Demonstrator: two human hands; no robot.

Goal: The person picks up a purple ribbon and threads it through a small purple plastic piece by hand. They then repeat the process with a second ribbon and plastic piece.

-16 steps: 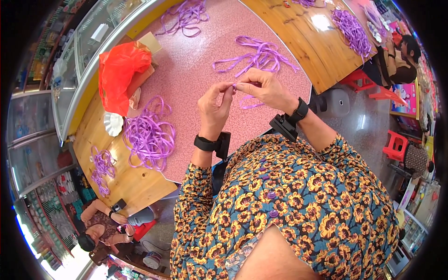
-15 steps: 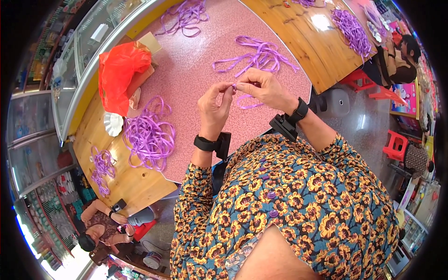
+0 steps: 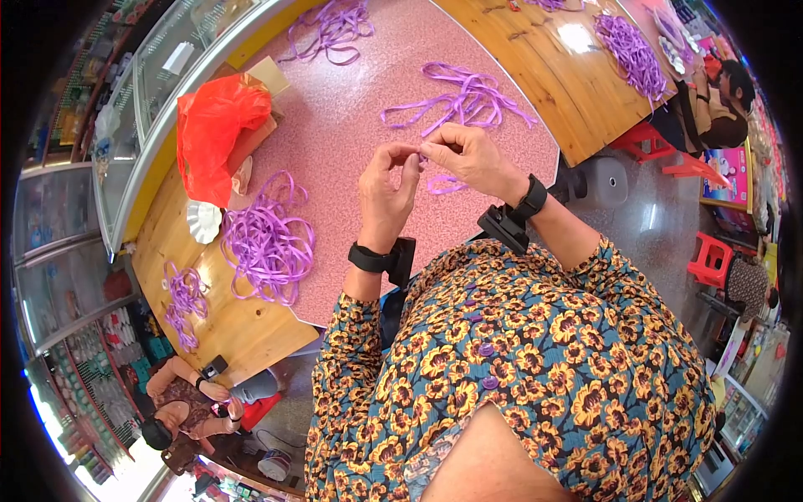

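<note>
My left hand (image 3: 386, 194) and my right hand (image 3: 478, 161) meet fingertip to fingertip above the pink tabletop (image 3: 360, 100). Between them they pinch a purple ribbon (image 3: 421, 160), of which only a little shows at the fingers. Below my right hand, a loop of purple ribbon (image 3: 446, 186) shows; whether it joins the pinched piece is hidden. Just beyond my hands lies a loose tangle of purple ribbon (image 3: 468, 96). A larger heap of purple ribbon (image 3: 268, 238) lies to the left of my left hand.
A red plastic bag (image 3: 217, 125) covers a cardboard box (image 3: 269, 75) at the left, beside a white fluted dish (image 3: 203, 222). More ribbon (image 3: 335, 29) lies at the far edge. Wooden tables (image 3: 552, 84) adjoin. Other people sit at the lower left and right, near red stools (image 3: 709, 261).
My right hand and wrist have shifted slightly to the left. The fingers of my left hand have tilted a little; both still pinch at the same spot.
</note>
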